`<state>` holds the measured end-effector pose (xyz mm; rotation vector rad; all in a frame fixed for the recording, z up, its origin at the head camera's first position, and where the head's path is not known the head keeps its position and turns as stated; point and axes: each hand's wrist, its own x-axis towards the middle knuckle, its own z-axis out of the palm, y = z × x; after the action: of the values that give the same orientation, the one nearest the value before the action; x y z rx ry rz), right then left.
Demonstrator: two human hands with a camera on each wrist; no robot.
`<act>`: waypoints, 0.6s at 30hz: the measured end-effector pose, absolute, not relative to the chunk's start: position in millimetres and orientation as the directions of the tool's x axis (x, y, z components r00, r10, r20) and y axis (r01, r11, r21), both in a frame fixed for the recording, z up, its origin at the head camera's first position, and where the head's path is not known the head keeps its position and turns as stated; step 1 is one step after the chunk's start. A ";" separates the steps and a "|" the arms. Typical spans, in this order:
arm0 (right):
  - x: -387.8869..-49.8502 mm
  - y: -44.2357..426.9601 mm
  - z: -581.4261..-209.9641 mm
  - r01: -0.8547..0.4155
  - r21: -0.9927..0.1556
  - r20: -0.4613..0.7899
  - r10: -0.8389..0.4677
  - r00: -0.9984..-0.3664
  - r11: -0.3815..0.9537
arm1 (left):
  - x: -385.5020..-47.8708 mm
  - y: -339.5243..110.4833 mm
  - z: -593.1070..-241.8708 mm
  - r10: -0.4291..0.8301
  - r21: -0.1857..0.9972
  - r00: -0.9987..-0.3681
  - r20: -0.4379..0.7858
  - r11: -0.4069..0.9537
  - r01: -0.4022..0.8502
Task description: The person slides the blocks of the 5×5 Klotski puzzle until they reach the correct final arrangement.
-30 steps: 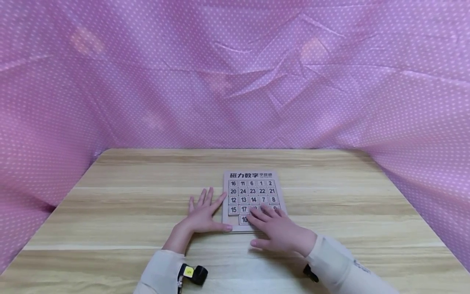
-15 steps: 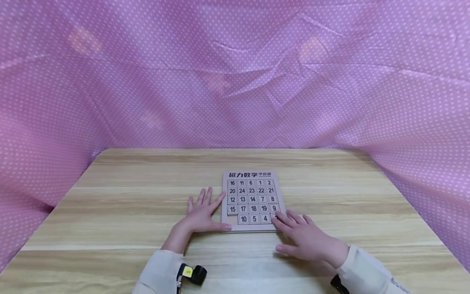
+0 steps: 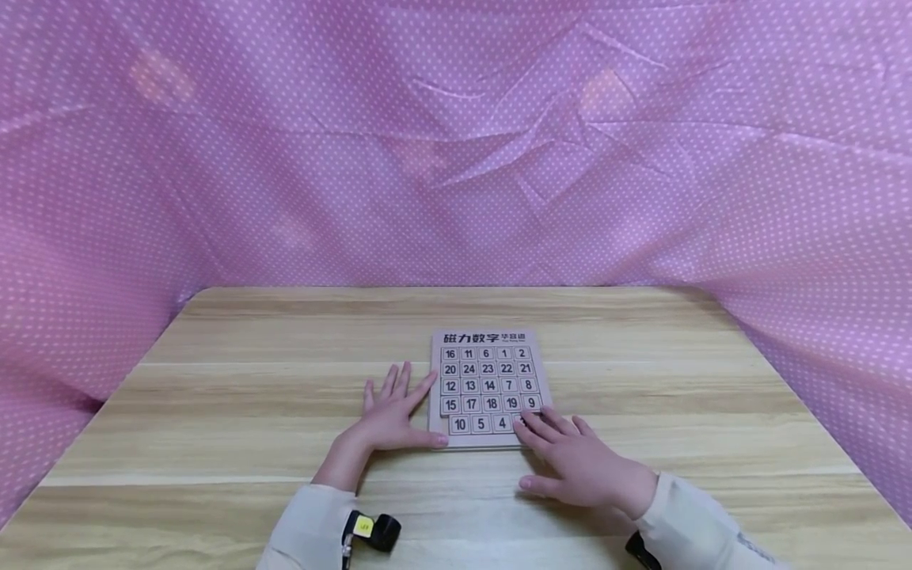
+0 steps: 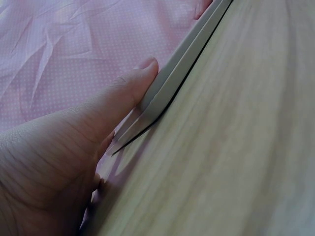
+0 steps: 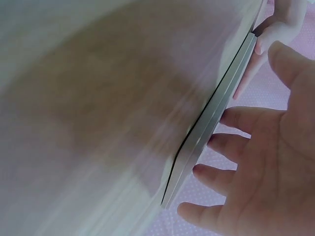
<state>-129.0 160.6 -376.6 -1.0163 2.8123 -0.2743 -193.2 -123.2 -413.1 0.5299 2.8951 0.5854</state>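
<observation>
A number sliding puzzle lies flat on the table, its square tiles in rows under a printed heading. My left hand spreads its fingers along the left side, with the thumb resting on the lower left corner; the left wrist view shows that thumb on the frame. My right hand reaches over the lower right corner, fingertips on the right end of the bottom row. They cover the last tile there. Tiles 10, 5 and 4 sit left of those fingertips, offset from the row above.
A light wood-grain table carries the puzzle near its middle. Pink dotted cloth hangs behind and on both sides. A black wrist camera is strapped below my left hand.
My right hand moved right off the bottom row's middle, then slid back left a little. Tiles 10, 5 and 4 shifted left into the lower left gap. My left hand stayed put.
</observation>
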 end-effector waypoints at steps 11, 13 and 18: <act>-133.8 150.4 -376.5 -0.619 -0.222 -0.106 -0.650 -0.753 0.753 | -192.3 -124.4 -412.1 0.366 0.405 -0.928 -0.064 0.859 0.312; -135.9 151.7 -375.1 -0.614 -0.233 -0.113 -0.649 -0.753 0.754 | -192.1 -124.3 -411.7 0.367 0.403 -0.928 -0.062 0.860 0.313; -147.2 156.5 -373.2 -0.586 -0.247 -0.100 -0.622 -0.777 0.772 | -192.0 -124.1 -411.5 0.374 0.397 -0.926 -0.060 0.860 0.321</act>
<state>-147.2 156.5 -373.2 -0.9593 2.7896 -0.3015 -192.0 -124.1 -411.5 0.5443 2.8988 0.5830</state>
